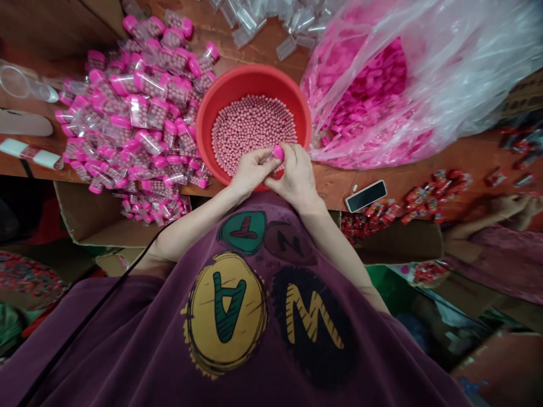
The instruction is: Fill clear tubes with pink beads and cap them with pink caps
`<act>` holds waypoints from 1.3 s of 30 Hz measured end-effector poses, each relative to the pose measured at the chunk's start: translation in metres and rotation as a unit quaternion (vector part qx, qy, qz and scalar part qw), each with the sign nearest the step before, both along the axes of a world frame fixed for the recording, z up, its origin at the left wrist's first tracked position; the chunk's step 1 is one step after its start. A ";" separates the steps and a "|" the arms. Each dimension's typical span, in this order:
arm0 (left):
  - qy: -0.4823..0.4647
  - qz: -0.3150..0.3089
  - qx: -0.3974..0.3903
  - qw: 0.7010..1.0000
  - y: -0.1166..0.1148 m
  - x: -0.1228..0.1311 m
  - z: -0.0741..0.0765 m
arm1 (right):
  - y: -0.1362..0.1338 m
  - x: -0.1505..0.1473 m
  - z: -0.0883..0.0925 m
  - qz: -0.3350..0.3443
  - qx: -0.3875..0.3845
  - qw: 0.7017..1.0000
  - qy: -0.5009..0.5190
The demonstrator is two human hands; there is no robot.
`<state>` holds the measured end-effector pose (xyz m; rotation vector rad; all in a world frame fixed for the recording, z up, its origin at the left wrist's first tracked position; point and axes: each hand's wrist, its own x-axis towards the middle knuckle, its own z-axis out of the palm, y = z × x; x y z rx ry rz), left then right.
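Observation:
My left hand [251,169] and my right hand [297,174] meet over the near rim of a red bowl [229,90] filled with small pink balls [252,127]. Between the fingers sits a small clear vial; my left hand grips its body, mostly hidden. My right hand's fingers press a pink cap [278,152] on its end.
A heap of filled pink-capped vials [136,124] lies left of the bowl. Empty clear vials [271,22] lie behind it. A plastic bag of pink caps [382,85] sits at right. A phone [365,195] and red packets [428,198] lie nearby. Another person's hand [515,208] rests at far right.

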<state>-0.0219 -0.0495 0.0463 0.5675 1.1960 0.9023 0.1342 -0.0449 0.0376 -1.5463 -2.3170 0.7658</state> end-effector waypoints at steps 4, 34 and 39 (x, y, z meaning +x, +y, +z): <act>0.008 -0.006 -0.016 1.000 -0.004 0.004 -0.005 | -0.003 0.004 0.001 0.014 0.005 1.000 -0.009; -0.034 -0.029 -0.070 0.997 -0.009 -0.002 -0.005 | -0.012 0.006 0.000 -0.037 -0.078 0.989 0.122; -0.060 -0.032 -0.076 0.995 -0.003 -0.004 -0.010 | -0.016 0.001 -0.016 -0.053 -0.062 0.994 0.067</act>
